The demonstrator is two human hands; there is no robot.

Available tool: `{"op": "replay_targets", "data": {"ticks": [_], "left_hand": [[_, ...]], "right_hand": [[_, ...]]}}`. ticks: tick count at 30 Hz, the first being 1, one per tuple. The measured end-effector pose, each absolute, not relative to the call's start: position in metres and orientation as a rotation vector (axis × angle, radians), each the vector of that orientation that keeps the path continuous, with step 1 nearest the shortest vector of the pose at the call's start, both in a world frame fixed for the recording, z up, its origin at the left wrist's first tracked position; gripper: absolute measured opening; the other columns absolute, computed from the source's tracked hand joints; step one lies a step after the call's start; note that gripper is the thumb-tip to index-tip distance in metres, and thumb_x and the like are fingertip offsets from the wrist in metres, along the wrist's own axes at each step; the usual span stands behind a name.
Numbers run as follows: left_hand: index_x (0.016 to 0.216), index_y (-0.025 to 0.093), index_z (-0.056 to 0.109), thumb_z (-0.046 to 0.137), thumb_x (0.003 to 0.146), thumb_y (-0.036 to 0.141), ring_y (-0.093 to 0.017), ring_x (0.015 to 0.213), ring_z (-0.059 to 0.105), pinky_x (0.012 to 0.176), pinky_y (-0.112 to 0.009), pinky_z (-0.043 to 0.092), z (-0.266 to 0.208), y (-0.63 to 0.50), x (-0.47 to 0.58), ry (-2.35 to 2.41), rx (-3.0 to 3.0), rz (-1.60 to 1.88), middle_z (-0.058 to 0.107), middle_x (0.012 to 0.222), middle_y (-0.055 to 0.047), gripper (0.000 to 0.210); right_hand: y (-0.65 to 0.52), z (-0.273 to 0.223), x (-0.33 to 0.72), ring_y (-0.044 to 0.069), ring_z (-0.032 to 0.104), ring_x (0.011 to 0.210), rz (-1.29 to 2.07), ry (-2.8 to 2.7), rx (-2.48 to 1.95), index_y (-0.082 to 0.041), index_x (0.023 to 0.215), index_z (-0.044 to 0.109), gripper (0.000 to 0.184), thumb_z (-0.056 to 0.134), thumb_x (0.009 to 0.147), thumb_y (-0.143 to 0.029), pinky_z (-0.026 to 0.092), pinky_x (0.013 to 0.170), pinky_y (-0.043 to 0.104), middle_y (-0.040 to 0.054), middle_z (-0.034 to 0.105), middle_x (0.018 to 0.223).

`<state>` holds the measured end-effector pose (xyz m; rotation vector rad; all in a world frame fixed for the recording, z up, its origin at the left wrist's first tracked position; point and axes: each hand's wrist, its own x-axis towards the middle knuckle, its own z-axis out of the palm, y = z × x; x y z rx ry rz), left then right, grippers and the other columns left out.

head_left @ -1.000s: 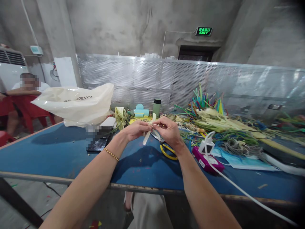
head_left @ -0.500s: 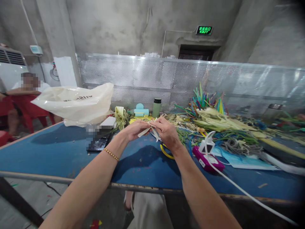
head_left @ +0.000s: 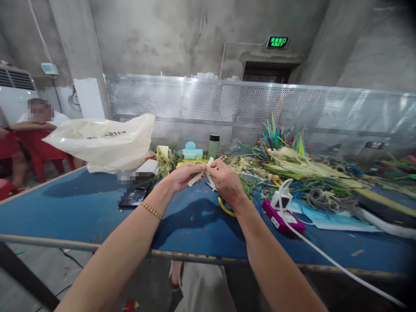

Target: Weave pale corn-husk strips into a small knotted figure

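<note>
Fingers [head_left: 196, 168] pinching pale strips [head_left: 195, 179], left hand [head_left: 182, 177] meeting right hand [head_left: 228, 180], raised above blue table [head_left: 81, 216]

Cream plastic bag [head_left: 104, 145]; black-capped green bottle [head_left: 213, 149]; lit exit sign [head_left: 277, 42]; purple socket block [head_left: 298, 225]; dark slab [head_left: 138, 197], perhaps phone.

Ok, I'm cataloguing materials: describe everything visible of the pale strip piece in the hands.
The pale strip piece is cream, thin and flat, perhaps plant husk. The left hand and right hand pinch it above the blue table. One blunt end slants down leftward, another points up, a third hangs. Its middle is hidden.
</note>
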<state>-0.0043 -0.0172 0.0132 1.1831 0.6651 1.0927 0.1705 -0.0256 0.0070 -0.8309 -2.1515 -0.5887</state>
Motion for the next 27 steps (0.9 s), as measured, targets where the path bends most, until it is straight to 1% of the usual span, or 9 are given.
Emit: {"op": "replay_targets", "data": {"ticks": [2, 4, 8, 10, 13, 18, 20, 24, 27], "left_hand": [[0.072, 0.006, 0.068, 0.078, 0.071, 0.019, -0.009, 0.052, 0.055, 0.052, -0.021, 0.041, 0.011, -0.016, -0.005, 0.652, 1.195, 1.092, 0.062, 0.06, -0.004, 0.016], [0.07, 0.006, 0.068, 0.08, 0.067, 0.017, -0.009, 0.053, 0.056, 0.054, -0.021, 0.042, 0.01, -0.014, -0.005, 0.638, 1.192, 1.107, 0.062, 0.059, -0.003, 0.016], [0.067, 0.007, 0.068, 0.08, 0.064, 0.012, -0.009, 0.054, 0.057, 0.058, -0.022, 0.044, 0.01, -0.013, -0.002, 0.647, 1.133, 1.207, 0.065, 0.06, -0.004, 0.014], [0.067, 0.007, 0.068, 0.078, 0.063, 0.011, -0.009, 0.054, 0.057, 0.058, -0.022, 0.044, 0.01, -0.012, 0.001, 0.667, 1.092, 1.288, 0.066, 0.061, -0.004, 0.011], [0.066, 0.007, 0.068, 0.075, 0.06, 0.007, -0.009, 0.055, 0.057, 0.057, -0.021, 0.044, 0.007, -0.008, 0.004, 0.668, 1.034, 1.381, 0.066, 0.061, -0.004, 0.009], [0.062, 0.009, 0.064, 0.07, 0.061, 0.006, -0.008, 0.053, 0.055, 0.053, -0.02, 0.042, 0.002, -0.004, 0.01, 0.653, 0.921, 1.418, 0.063, 0.059, -0.002, 0.008], [0.062, 0.009, 0.064, 0.068, 0.061, 0.004, -0.008, 0.055, 0.055, 0.054, -0.019, 0.043, 0.002, -0.005, 0.012, 0.641, 0.889, 1.409, 0.064, 0.06, -0.003, 0.007], [0.065, 0.008, 0.066, 0.065, 0.06, 0.003, -0.009, 0.057, 0.056, 0.058, -0.021, 0.044, 0.002, -0.009, 0.014, 0.598, 0.938, 1.383, 0.065, 0.063, -0.003, 0.007], [0.065, 0.008, 0.067, 0.066, 0.06, 0.003, -0.008, 0.056, 0.054, 0.058, -0.022, 0.042, 0.002, -0.011, 0.014, 0.588, 1.023, 1.372, 0.064, 0.063, -0.003, 0.007]], "right_hand": [[-0.025, 0.006, 0.17, 0.018, 0.055, 0.084, -0.534, -2.148, -0.818, -0.02, 0.106, 0.071, 0.029, 0.044, 0.097, -0.021, 0.044, 0.069, 0.026, 0.0091, 0.06, 0.095], [-0.023, 0.004, 0.17, 0.019, 0.056, 0.089, -0.456, -2.138, -0.787, -0.02, 0.114, 0.069, 0.032, 0.045, 0.093, -0.015, 0.046, 0.073, 0.027, 0.0096, 0.059, 0.1], [-0.024, 0.004, 0.171, 0.022, 0.057, 0.094, -0.371, -2.067, -0.758, -0.018, 0.124, 0.063, 0.049, 0.046, 0.08, -0.004, 0.049, 0.081, 0.032, 0.0106, 0.057, 0.105], [-0.026, 0.006, 0.171, 0.023, 0.056, 0.095, -0.399, -1.995, -0.762, -0.017, 0.12, 0.065, 0.046, 0.046, 0.08, -0.003, 0.049, 0.084, 0.034, 0.0111, 0.056, 0.103], [-0.028, 0.006, 0.168, 0.024, 0.054, 0.096, -0.481, -2.005, -0.721, -0.017, 0.11, 0.068, 0.035, 0.046, 0.085, -0.006, 0.047, 0.086, 0.035, 0.0114, 0.057, 0.099], [-0.03, 0.002, 0.156, 0.024, 0.052, 0.096, -0.691, -2.173, -0.694, -0.018, 0.1, 0.068, 0.022, 0.047, 0.093, -0.017, 0.042, 0.082, 0.036, 0.0119, 0.061, 0.103], [-0.031, 0.001, 0.154, 0.024, 0.052, 0.093, -0.716, -2.163, -0.721, -0.018, 0.094, 0.068, 0.021, 0.046, 0.095, -0.02, 0.04, 0.08, 0.036, 0.0115, 0.063, 0.099], [-0.03, 0.0, 0.155, 0.022, 0.054, 0.088, -0.522, -2.05, -0.708, -0.019, 0.087, 0.064, 0.021, 0.046, 0.097, -0.022, 0.04, 0.079, 0.033, 0.0091, 0.063, 0.087], [-0.023, -0.002, 0.158, 0.019, 0.053, 0.077, -0.32, -1.9, -0.737, -0.019, 0.081, 0.06, 0.015, 0.054, 0.093, -0.024, 0.041, 0.073, 0.03, 0.0052, 0.059, 0.079]]}}
